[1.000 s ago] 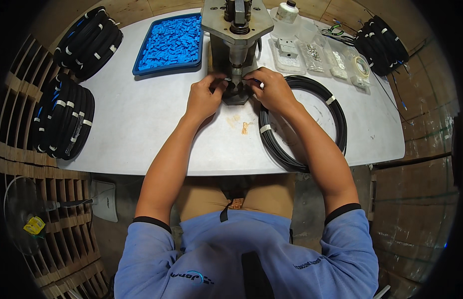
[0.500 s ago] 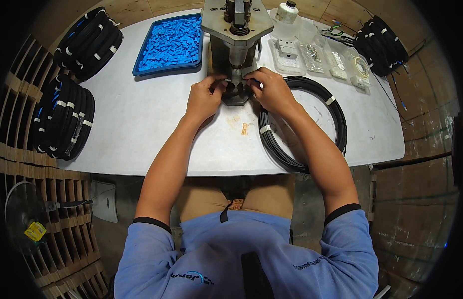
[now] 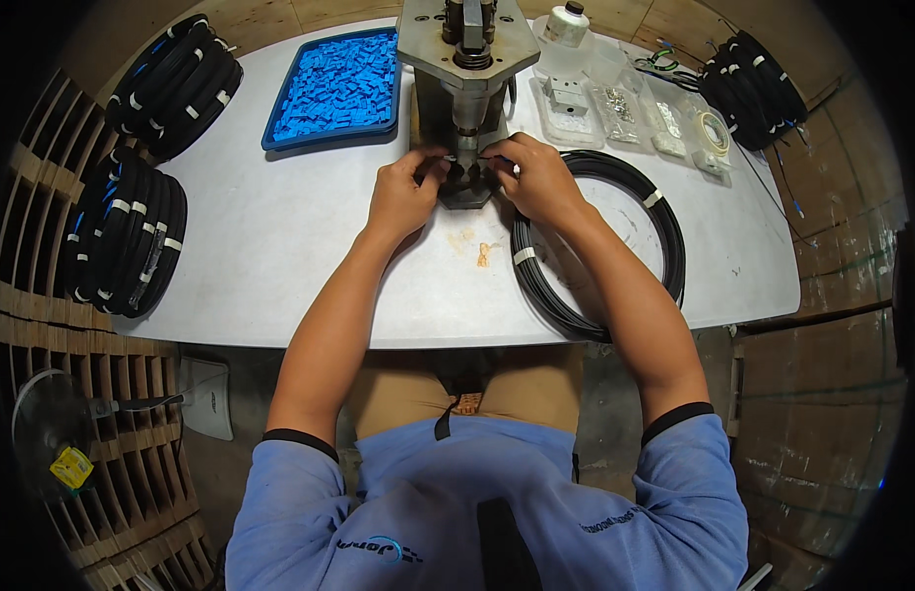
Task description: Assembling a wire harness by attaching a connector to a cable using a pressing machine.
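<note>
A metal bench press [image 3: 466, 44] stands at the far middle of the table. My left hand [image 3: 402, 197] is at the left of the press's lower tooling [image 3: 466, 182], thumb and forefinger pinched together. Opposite it, my right hand [image 3: 541, 182] pinches at the right side of the same tooling. Whatever small piece lies between the fingertips is too small and shaded to make out. A coil of black cable [image 3: 674, 241], tied with white bands, lies flat beneath my right wrist and forearm.
To the left of the press sits a dark blue tray [image 3: 329, 141] of small blue pieces. Banded black cable coils [image 3: 128, 231] are stacked at the left edge, more [image 3: 753, 89] at the far right. Clear containers [image 3: 576, 128], bags of small parts [image 3: 620, 108] and a white bottle [image 3: 567, 27] stand back right.
Both hands keep their place at the press. Only the fan at the lower left has turned slightly.
</note>
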The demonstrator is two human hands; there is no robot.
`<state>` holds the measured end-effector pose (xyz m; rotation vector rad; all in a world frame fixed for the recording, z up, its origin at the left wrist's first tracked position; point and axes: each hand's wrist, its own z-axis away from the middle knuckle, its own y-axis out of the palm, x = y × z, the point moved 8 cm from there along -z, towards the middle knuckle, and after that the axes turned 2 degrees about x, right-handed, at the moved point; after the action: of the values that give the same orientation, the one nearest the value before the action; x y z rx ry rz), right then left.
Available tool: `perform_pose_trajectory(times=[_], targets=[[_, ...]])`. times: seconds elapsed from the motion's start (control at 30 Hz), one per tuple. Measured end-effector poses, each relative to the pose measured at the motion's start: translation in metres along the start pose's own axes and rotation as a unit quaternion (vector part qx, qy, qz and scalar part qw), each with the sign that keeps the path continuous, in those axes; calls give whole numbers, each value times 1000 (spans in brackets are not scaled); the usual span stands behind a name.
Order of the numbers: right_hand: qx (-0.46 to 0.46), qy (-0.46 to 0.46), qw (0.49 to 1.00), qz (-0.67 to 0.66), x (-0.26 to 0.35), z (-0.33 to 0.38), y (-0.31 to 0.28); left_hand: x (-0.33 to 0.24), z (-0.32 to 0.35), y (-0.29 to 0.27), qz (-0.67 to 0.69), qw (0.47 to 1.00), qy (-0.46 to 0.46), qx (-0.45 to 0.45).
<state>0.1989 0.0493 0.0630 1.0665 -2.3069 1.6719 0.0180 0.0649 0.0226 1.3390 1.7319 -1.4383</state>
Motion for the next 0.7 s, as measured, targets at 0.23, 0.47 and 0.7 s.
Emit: perform_pose_trajectory(times=[0.23,0.47,0.7], targets=[[0,-2,1000,3,1,0,-1,2,0,1,0,1000,-8,0],[7,6,1000,-8,0,0,1,3,0,1,-5,1000,-10,2],[-2,-29,1000,6,2,0,1,5,-1,2,3,1000,-13,4]])
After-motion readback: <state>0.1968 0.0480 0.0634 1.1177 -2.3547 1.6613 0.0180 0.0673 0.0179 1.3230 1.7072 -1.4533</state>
